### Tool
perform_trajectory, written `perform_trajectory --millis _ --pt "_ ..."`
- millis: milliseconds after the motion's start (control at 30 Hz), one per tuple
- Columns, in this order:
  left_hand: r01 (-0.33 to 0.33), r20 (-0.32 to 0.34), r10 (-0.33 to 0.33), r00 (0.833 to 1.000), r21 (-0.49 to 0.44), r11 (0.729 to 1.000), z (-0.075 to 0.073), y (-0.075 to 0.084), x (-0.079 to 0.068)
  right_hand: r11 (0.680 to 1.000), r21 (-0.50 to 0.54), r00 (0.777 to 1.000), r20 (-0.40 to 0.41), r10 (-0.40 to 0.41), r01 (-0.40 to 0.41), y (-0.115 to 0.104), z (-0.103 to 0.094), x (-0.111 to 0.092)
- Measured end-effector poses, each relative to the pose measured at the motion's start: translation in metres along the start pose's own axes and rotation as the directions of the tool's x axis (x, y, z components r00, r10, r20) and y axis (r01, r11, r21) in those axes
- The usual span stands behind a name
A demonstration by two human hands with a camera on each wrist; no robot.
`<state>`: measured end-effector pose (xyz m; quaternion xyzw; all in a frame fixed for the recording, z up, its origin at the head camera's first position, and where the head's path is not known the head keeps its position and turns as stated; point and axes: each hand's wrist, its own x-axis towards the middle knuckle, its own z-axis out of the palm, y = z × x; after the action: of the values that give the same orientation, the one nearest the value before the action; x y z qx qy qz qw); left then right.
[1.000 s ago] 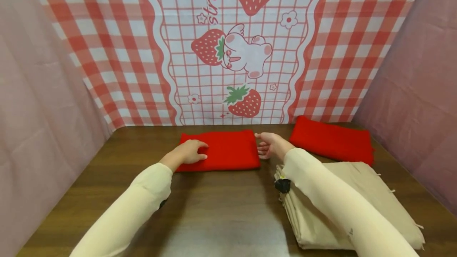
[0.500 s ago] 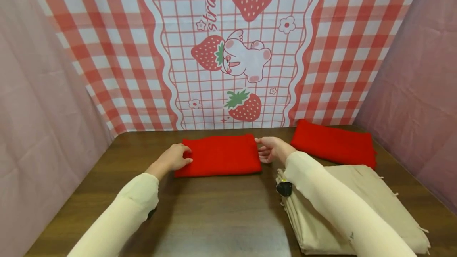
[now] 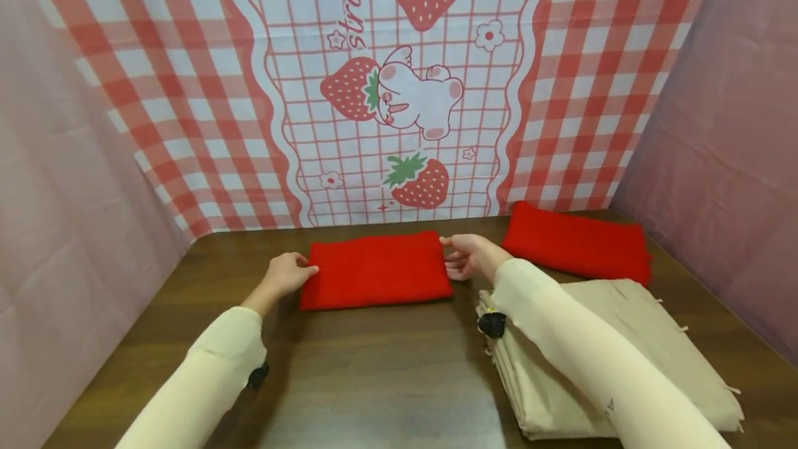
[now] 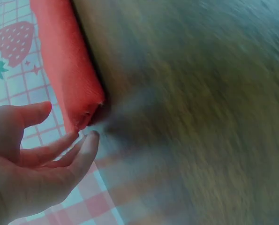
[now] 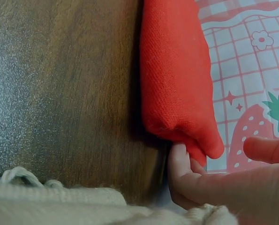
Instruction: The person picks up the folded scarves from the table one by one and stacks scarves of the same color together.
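A folded red knitted cloth [image 3: 377, 270] lies flat on the table, its long side running across in front of me. At its left end is my left hand [image 3: 285, 274]; in the left wrist view the fingertips [image 4: 90, 140] are at the folded end and the thumb stands apart from it. My right hand [image 3: 466, 257] is at the opposite end. In the right wrist view its bent fingers [image 5: 179, 164] touch the fold from the side, while the thumb [image 5: 266, 149] is raised away.
Another folded red cloth [image 3: 576, 241] lies at the back right. In front of it, partly under my right forearm, is a folded beige fringed cloth [image 3: 648, 345]. A strawberry-print curtain [image 3: 399, 89] hangs behind the brown table [image 3: 374, 380], with pink curtains at both sides.
My left hand has moved left, from on top of the red cloth to its left end. The right hand stays at the right end.
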<state>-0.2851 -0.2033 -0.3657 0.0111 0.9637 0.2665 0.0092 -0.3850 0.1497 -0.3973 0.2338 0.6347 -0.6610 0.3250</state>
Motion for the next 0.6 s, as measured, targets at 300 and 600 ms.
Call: perform_trajectory --millis 300,600 --pt "0.313 0.287 -0.184 0.940 -0.513 0.799 -0.004 0.002 0.005 1.000 0.020 0.999 0.036 0.003 -0.004 -0.004 -0.047 0.124" --pt "0.400 0.308 -0.264 0.914 -0.569 0.718 0.000 -0.002 0.009 0.999 0.025 1.000 0.006 -0.022 0.022 0.003 -0.002 0.011"
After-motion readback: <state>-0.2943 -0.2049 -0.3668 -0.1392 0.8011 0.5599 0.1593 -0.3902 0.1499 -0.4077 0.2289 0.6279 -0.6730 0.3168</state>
